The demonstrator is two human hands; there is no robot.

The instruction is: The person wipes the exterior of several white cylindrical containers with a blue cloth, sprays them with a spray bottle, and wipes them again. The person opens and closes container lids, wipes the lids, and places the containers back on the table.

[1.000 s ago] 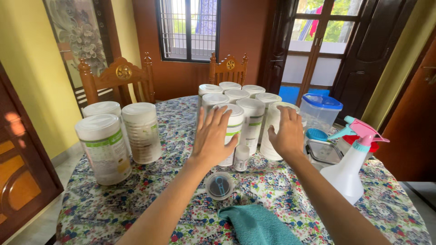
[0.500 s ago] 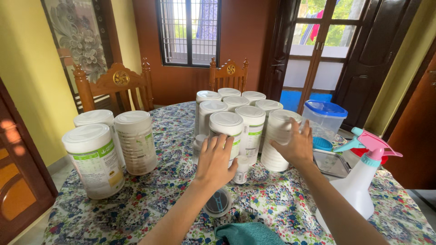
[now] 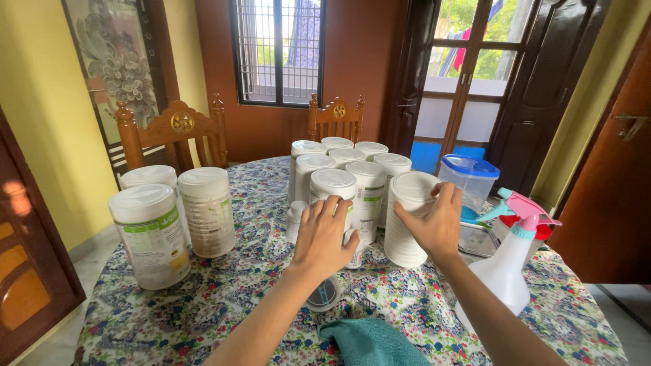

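Hands (image 3: 325, 237) on white canisters (image 3: 332, 193); spray bottle (image 3: 505, 268), teal cloth (image 3: 373, 339) near.

Plastic, cloth and wood

Matt white plastic canisters (image 3: 332, 196) stand on a flowered cloth-covered surface (image 3: 203, 298); teal towel (image 3: 373, 342) looks nubbly; carved chairs (image 3: 173, 129) are glossy varnished wood.

White lidded canisters (image 3: 366, 186) with green-and-white labels cluster mid-table; three more canisters (image 3: 152, 234) stand left.
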